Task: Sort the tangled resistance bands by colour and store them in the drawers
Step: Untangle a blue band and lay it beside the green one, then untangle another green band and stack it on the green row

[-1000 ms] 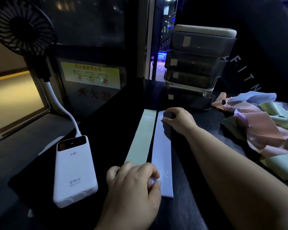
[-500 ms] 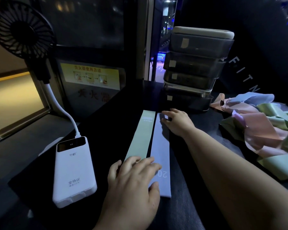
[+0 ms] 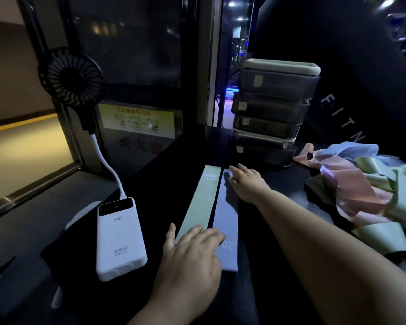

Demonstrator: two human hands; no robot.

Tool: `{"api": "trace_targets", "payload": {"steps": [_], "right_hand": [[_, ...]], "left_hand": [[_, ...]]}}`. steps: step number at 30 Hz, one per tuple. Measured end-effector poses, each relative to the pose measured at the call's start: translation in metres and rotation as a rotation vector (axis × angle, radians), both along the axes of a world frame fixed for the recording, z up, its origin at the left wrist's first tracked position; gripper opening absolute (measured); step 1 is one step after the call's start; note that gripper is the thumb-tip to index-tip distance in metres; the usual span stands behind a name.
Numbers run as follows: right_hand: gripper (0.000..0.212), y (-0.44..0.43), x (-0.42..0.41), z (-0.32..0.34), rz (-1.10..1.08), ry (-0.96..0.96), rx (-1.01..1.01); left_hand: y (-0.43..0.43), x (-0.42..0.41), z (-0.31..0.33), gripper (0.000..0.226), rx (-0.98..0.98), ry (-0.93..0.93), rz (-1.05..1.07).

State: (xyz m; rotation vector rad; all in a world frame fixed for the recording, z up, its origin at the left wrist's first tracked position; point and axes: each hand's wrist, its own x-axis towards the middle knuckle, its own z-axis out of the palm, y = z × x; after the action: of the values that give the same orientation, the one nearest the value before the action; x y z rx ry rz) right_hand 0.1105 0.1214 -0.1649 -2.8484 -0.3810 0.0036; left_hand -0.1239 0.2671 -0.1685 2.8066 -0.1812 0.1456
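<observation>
While both hands flatten bands at lower centre, the sorting step is in hand; storing looks not yet begun. Left side: fan (image 3: 70,77) and white power bank (image 3: 120,240), idle. The green band (image 3: 201,202) lies flat just beside the lavender band (image 3: 226,212), parallel on the dark tabletop (image 3: 164,184). The left hand (image 3: 192,261), fingers straight and spread, presses the near ends of both. The right hand (image 3: 246,181), fingers straight, presses the lavender band's far end. The stacked drawers (image 3: 274,109) stand behind. The tangled pile (image 3: 366,191) sits at the right edge, with pink, green and blue bands mixed. Next move, probably: reach right, pinch one band, untwist it free.
</observation>
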Motion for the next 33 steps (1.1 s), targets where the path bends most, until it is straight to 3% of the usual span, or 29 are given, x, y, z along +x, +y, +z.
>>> {"api": "trace_targets", "payload": {"steps": [4,13,17,20,23,25,29,33], "right_hand": [[0.058,-0.005,-0.021,0.011,0.029,0.082,0.089],[0.055,-0.041,-0.072,0.023,0.053,0.094,0.101],[0.053,-0.079,-0.092,0.026,0.036,-0.04,0.017],[0.046,-0.118,-0.106,0.024,0.043,-0.162,-0.024],[0.045,-0.154,-0.126,0.025,0.069,-0.332,0.028],[0.033,-0.177,-0.139,0.03,0.04,-0.448,0.043],[0.022,-0.212,-0.155,0.038,-0.075,-0.471,-0.007],[0.026,-0.24,-0.158,0.037,-0.213,-0.426,0.061]], "left_hand": [[-0.001,-0.002,0.006,0.064,-0.023,0.039,0.019],[-0.007,-0.005,0.014,0.054,-0.118,0.004,0.005],[-0.029,-0.004,0.03,0.041,-0.303,-0.045,0.039],[-0.065,0.007,0.037,0.033,-0.297,-0.109,-0.015],[-0.105,0.021,0.033,0.029,-0.299,-0.058,-0.09],[-0.13,0.029,0.031,0.028,-0.256,-0.018,-0.124],[-0.172,0.043,0.03,0.026,-0.266,0.041,-0.157],[-0.202,0.059,0.029,0.029,-0.259,0.091,-0.169]]}}
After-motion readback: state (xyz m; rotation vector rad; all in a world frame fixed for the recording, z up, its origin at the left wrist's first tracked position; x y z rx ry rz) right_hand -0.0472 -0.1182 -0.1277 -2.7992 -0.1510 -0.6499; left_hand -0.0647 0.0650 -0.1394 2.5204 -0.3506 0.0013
